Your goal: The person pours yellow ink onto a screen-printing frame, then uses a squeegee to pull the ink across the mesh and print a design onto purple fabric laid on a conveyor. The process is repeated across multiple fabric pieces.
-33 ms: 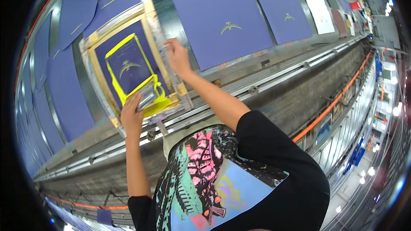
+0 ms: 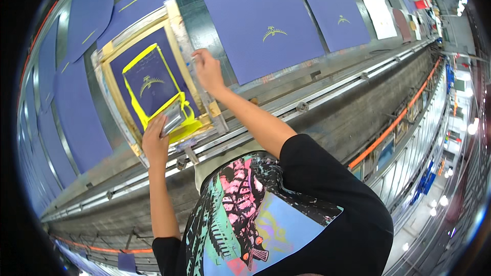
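A wooden-framed printing screen (image 2: pixel 113 92) lies over a purple-blue sheet at the left. Bright yellow ink (image 2: pixel 179 132) outlines a rectangle on its mesh and pools at the near end. A small arched design (image 2: pixel 151 83) shows inside that outline. My left hand (image 2: pixel 154 140) is closed around a metallic squeegee (image 2: pixel 174 117), whose edge rests in the ink at the near end of the mesh. My right hand (image 2: pixel 209 73) has curled fingers at the screen's right rail, seemingly gripping its outer edge; the fingertips are partly hidden.
Several purple-blue sheets (image 2: pixel 261 15) lie along the long table, some bearing a small yellow arched print. A white sheet (image 2: pixel 376 7) lies farther right. A metal rail (image 2: pixel 337 88) runs along the table's near edge. Beyond it, an orange pipe (image 2: pixel 399 122) borders the aisle.
The whole view has shifted very slightly. Both hands, the squeegee and the screen keep nearly the same places relative to one another.
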The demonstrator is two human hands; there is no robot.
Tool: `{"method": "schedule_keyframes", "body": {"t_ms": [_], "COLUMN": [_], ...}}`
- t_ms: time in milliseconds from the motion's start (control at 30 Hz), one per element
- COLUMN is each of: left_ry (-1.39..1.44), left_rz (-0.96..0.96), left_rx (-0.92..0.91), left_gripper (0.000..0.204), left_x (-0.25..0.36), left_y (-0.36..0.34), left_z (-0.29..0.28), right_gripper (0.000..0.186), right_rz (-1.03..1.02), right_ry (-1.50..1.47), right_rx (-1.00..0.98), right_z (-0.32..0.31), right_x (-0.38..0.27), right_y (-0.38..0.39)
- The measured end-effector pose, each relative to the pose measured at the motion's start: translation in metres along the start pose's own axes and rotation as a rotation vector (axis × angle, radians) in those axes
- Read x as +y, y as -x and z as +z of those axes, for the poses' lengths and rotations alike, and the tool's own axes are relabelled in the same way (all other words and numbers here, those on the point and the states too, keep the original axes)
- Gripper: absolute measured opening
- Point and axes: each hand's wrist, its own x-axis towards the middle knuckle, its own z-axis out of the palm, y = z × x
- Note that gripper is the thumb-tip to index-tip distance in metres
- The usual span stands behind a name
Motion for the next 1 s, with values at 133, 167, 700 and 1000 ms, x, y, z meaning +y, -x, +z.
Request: {"method": "schedule_keyframes", "body": {"t_ms": [133, 167, 700, 1000], "left_ry": [-0.026, -0.021, 0.057, 0.019], "left_rz": [0.076, 0.082, 0.088, -0.079], "left_rx": [-0.022, -0.022, 0.008, -0.179], "left_gripper": [0.061, 0.062, 0.054, 0.037], "left_x": [-0.034, -0.043, -0.074, -0.069], "left_y": [-0.003, -0.004, 0.012, -0.050], "left_z": [-0.019, -0.022, -0.034, -0.046], "right_gripper": [0.014, 0.014, 0.018, 0.019], "right_rz": [0.101, 0.109, 0.004, 0.167], "right_ry": [-0.008, -0.009, 0.196, 0.234], "right_rx": [0.022, 0.025, 0.082, -0.020], "right_z": [0.020, 0.025, 0.033, 0.033], "right_x": [-0.015, -0.016, 0.004, -0.004], "right_y": [0.012, 0.013, 0.004, 0.006]}}
